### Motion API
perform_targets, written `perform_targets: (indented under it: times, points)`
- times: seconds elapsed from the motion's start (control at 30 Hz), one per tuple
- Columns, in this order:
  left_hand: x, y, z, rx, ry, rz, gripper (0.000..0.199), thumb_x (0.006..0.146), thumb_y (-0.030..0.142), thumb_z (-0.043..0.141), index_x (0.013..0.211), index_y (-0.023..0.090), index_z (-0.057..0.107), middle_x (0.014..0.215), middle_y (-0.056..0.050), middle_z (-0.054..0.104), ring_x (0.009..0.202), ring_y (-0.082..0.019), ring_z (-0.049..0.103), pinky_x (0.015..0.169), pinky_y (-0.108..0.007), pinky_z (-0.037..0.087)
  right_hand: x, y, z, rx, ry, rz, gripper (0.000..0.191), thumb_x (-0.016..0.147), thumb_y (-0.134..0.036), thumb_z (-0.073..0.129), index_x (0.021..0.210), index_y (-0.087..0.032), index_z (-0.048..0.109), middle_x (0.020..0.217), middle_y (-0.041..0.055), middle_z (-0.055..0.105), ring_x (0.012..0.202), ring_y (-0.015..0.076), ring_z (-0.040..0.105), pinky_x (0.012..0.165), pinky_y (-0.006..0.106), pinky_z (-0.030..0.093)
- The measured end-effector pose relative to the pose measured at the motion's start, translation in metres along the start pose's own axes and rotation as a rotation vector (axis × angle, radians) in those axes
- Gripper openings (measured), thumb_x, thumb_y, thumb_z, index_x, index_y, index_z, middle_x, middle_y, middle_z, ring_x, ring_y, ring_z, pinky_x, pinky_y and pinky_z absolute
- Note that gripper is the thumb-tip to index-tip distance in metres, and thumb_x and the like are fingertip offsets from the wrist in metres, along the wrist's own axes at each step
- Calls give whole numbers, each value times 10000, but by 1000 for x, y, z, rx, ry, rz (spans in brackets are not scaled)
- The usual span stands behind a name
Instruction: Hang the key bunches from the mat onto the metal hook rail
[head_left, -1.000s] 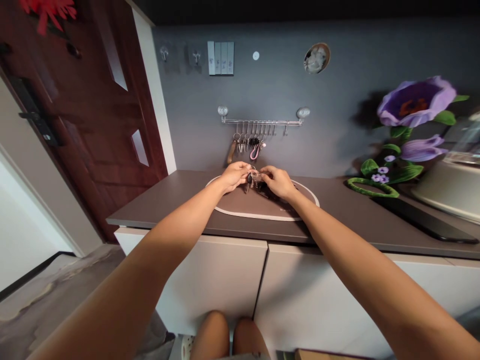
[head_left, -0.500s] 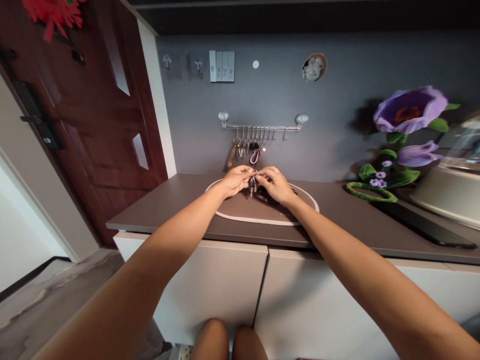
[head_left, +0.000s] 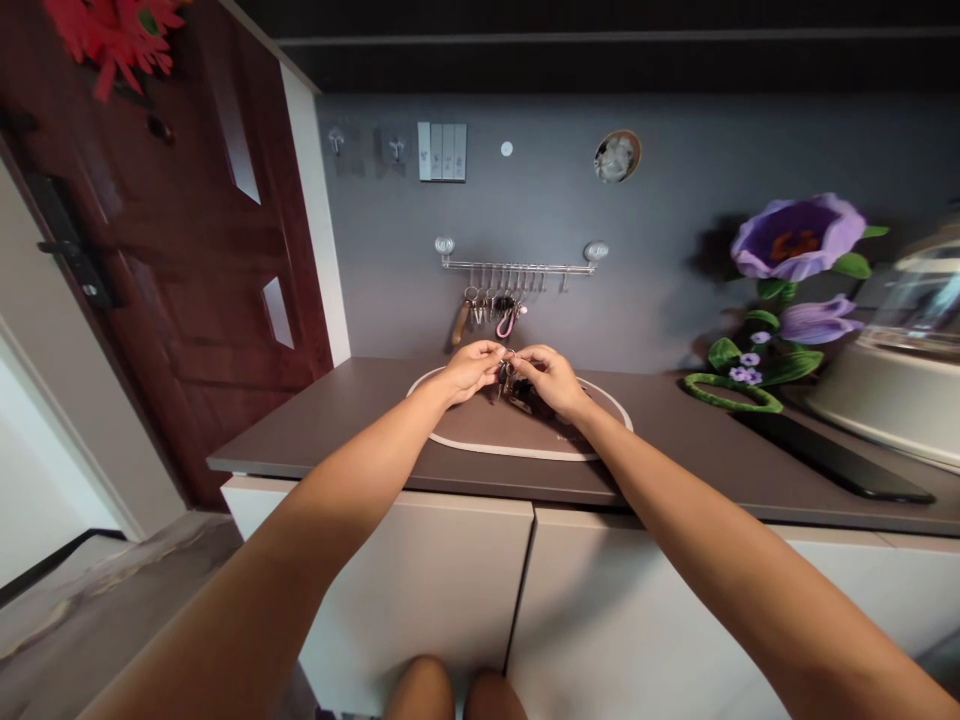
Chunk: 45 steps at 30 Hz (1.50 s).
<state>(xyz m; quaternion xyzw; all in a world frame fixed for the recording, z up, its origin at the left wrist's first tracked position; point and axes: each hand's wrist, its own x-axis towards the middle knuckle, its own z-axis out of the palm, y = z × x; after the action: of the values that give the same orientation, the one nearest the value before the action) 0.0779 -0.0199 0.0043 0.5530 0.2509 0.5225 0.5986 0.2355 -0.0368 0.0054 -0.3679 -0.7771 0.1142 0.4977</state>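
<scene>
Between both hands, above the brown mat (head_left: 487,440) with its pale border, hangs a key ring (head_left: 511,354) with a few keys (head_left: 502,377) dangling from it. My left hand (head_left: 474,370) pinches the ring's left side. From the right, my right hand (head_left: 551,380) pinches the same ring with thumb and fingertips. Dark items (head_left: 525,396) lie on the mat, partly hidden under my right hand. Behind the hands, more keys (head_left: 480,308), a pink strap (head_left: 506,322) and a brown fob (head_left: 460,324) hang from a hook rail (head_left: 517,267) on the wall.
To the right stand purple fabric flowers (head_left: 799,240), a black phone-like slab (head_left: 840,462) and a pale domed appliance (head_left: 892,390) on the countertop (head_left: 690,455). A dark red door (head_left: 187,250) is at the left. White cabinet doors (head_left: 420,580) sit below.
The view has tilted up a little, so things sit slightly lower in the picture. Both hands keep the key ring between them, and the hanging keys have shifted slightly.
</scene>
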Motion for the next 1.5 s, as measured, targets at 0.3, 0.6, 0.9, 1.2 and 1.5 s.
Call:
perform_targets:
  times: [0.3, 0.6, 0.9, 1.2, 1.5]
  points:
    - [0, -6, 1, 104, 2, 60, 221, 723, 267, 605, 894, 137, 553, 945, -62, 605, 811, -92, 569, 807, -305, 443, 0, 2, -2, 249, -17, 140, 306, 712, -440, 530, 820, -163, 602, 764, 15, 622, 679, 113, 541, 700, 257, 429]
    - [6, -14, 3, 368, 98, 162, 117, 803, 242, 478, 839, 149, 539, 855, -70, 622, 788, -128, 583, 771, -306, 460, 0, 0, -5, 385, 44, 268, 246, 701, -436, 547, 774, -203, 578, 653, -19, 561, 588, 104, 493, 590, 231, 414]
    - [6, -18, -3, 1000, 103, 457, 199, 783, 244, 413, 727, 168, 588, 731, -33, 622, 712, -155, 549, 717, -283, 414, 25, 0, -7, 554, 201, 334, 297, 621, -440, 606, 750, -178, 556, 634, -27, 536, 551, 80, 481, 568, 235, 435]
    - [8, -20, -2, 1106, 87, 486, 230, 795, 236, 384, 721, 176, 594, 712, -34, 617, 683, -155, 535, 667, -262, 388, 78, -11, -16, 653, 326, 403, 79, 705, -249, 532, 712, -176, 502, 578, -31, 501, 491, 63, 443, 566, 251, 495]
    - [9, -18, -2, 1172, 83, 481, 241, 802, 233, 379, 733, 173, 602, 710, -38, 613, 674, -152, 522, 660, -258, 367, 115, -1, -13, 627, 425, 479, 139, 767, -124, 421, 643, -159, 473, 543, -30, 474, 444, 47, 437, 476, 199, 478]
